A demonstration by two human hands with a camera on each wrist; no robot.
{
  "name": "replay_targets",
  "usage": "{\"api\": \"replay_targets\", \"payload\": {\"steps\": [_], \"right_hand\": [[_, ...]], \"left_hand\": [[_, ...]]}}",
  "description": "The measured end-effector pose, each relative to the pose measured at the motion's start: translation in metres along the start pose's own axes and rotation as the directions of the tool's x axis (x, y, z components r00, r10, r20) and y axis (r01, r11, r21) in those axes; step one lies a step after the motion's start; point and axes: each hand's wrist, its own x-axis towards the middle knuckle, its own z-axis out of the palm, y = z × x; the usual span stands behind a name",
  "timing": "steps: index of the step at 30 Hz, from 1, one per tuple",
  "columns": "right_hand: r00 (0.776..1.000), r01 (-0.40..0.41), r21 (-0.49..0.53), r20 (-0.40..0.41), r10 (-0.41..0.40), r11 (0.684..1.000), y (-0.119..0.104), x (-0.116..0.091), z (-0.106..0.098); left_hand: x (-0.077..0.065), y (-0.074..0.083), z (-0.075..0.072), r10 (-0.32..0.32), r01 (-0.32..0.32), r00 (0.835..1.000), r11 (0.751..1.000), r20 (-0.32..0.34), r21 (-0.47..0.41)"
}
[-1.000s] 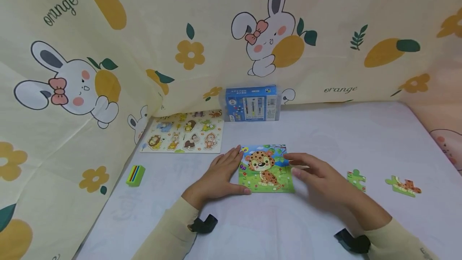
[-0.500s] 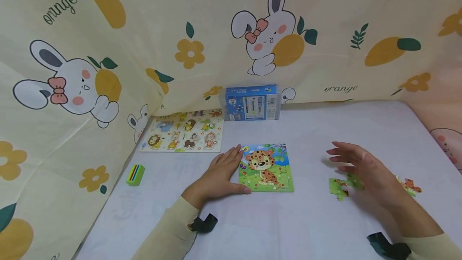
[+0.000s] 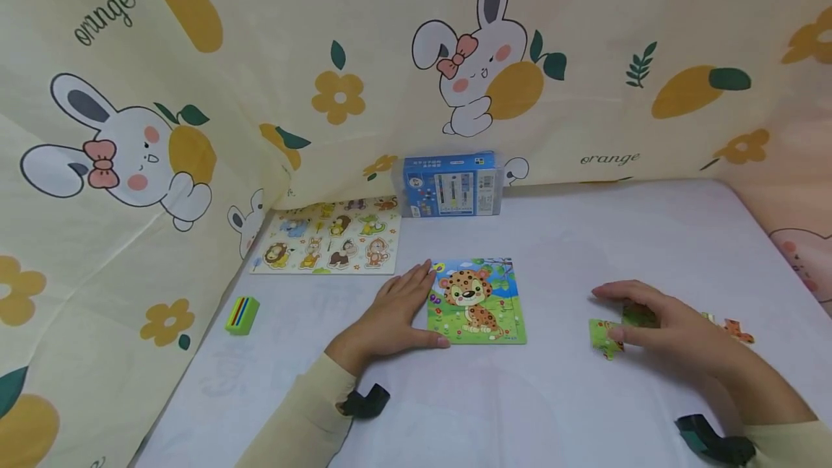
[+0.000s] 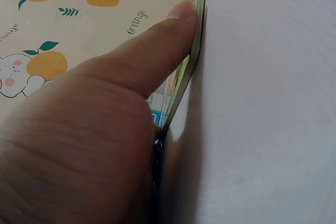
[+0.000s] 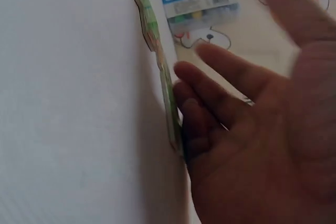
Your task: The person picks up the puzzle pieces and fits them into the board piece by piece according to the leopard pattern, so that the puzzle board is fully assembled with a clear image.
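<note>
R hand (image 3: 692, 334) part-hides pieces (image 3: 601, 336) (fingers (image 3: 629, 291) apart, prob. empty); L hand (image 3: 390, 318) fingers straight, touching puzzle (image 3: 476, 302)

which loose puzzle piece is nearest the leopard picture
The leftmost loose piece, by the thumb of the right hand; the other loose pieces lie farther right, partly hidden by that hand.

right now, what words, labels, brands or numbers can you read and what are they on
"orange": black script on the bunny-print cloth, repeated, some copies cut off by the picture's edge.
Blue box: printed label, too small and blurred to read.
Leopard puzzle: any lettering is too small to read.
</note>
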Motion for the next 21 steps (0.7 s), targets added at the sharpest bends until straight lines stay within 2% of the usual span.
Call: {"api": "replay_targets", "payload": {"steps": [5, 9, 11, 17, 21], "right_hand": [[0.998, 0.042, -0.12, 0.042, -0.037, 0.992, -0.002, 0.0, 0.005], [0.998, 0.016, -0.154, 0.057, -0.007, 0.988, -0.008, 0.003, 0.008], [0.999, 0.015, -0.146, 0.048, -0.008, 0.989, -0.011, 0.004, 0.009], [0.998, -0.062, -0.124, 0.01, 0.064, 0.99, -0.026, 0.005, 0.012], [0.995, -0.099, -0.145, -0.039, 0.094, 0.985, -0.033, 0.007, 0.015]], "left_hand": [[0.0, 0.0, 0.0, -0.008, 0.008, 1.0, 1.0, 0.004, 0.001], [0.0, 0.001, -0.001, -0.01, 0.01, 1.0, 1.0, 0.004, -0.005], [0.0, 0.001, 0.0, -0.009, 0.009, 1.0, 1.0, 0.004, -0.009], [0.0, 0.001, 0.0, -0.01, 0.01, 1.0, 1.0, 0.004, -0.013], [0.0, 0.001, 0.0, -0.011, 0.011, 1.0, 1.0, 0.003, -0.007]]}}
